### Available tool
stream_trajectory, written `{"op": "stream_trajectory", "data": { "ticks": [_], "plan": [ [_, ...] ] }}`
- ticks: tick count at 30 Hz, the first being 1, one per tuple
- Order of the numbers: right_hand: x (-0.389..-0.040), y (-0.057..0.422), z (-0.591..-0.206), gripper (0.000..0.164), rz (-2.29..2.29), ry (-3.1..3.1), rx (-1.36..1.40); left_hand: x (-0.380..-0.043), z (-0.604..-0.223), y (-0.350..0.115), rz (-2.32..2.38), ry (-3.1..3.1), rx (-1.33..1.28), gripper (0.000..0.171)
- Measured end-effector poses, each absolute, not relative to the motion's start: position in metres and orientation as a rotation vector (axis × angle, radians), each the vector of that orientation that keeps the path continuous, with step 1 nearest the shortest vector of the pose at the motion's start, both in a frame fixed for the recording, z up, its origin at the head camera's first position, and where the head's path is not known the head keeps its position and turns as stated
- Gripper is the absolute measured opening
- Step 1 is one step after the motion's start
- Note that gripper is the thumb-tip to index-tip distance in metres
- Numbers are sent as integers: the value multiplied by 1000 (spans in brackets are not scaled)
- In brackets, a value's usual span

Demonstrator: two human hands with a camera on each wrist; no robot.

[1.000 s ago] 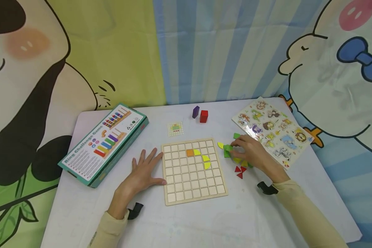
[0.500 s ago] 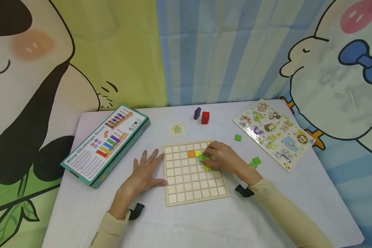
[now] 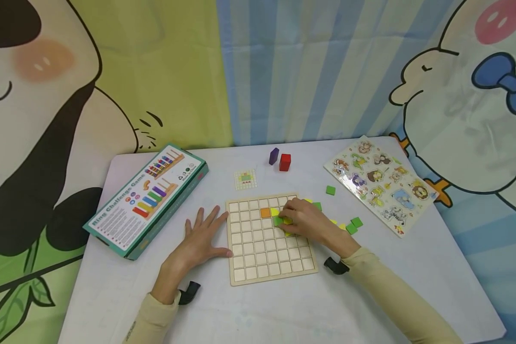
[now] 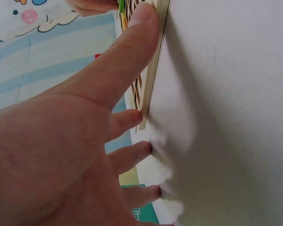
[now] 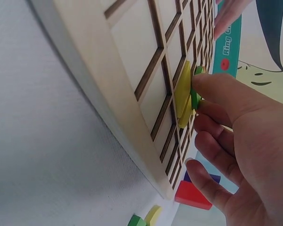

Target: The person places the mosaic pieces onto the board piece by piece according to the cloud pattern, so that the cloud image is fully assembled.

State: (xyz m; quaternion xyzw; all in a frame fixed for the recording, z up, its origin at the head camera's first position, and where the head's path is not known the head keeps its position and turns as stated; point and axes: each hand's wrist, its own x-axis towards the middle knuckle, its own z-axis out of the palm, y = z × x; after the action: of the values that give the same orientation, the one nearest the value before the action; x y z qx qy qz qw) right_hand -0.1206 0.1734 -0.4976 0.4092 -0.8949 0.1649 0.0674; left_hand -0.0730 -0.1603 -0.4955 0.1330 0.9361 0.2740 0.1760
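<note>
A square wooden grid board lies flat on the white table. My right hand is over its upper right part, pinching a green square tile between thumb and index finger, close over the cells. Beside that tile, in the right wrist view, are yellow rounded tiles in the grid. An orange square tile and a yellow tile sit to the left of my fingers. My left hand is spread flat at the board's left edge, its thumb against the frame.
Loose green tiles and yellow ones lie right of the board, partly behind my right arm. Behind it are a pattern card, a purple block and a red block. A game box and an animal puzzle flank it.
My right hand has moved left from the loose tiles to the board, carrying the green tile, and then shifted it slightly left and lower. The left hand has stayed put.
</note>
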Motion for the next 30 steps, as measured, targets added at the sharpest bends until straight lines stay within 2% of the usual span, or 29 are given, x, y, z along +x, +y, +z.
{"op": "stream_trajectory", "data": {
  "ticks": [24, 30],
  "plan": [
    [-121, 175, -491, 26, 585, -2716, 1211, -74, -497, -161, 746, 2667, 390, 112],
    [-131, 197, -486, 23, 654, -2760, 1071, -74, -498, -161, 753, 2658, 383, 112]
  ]
}}
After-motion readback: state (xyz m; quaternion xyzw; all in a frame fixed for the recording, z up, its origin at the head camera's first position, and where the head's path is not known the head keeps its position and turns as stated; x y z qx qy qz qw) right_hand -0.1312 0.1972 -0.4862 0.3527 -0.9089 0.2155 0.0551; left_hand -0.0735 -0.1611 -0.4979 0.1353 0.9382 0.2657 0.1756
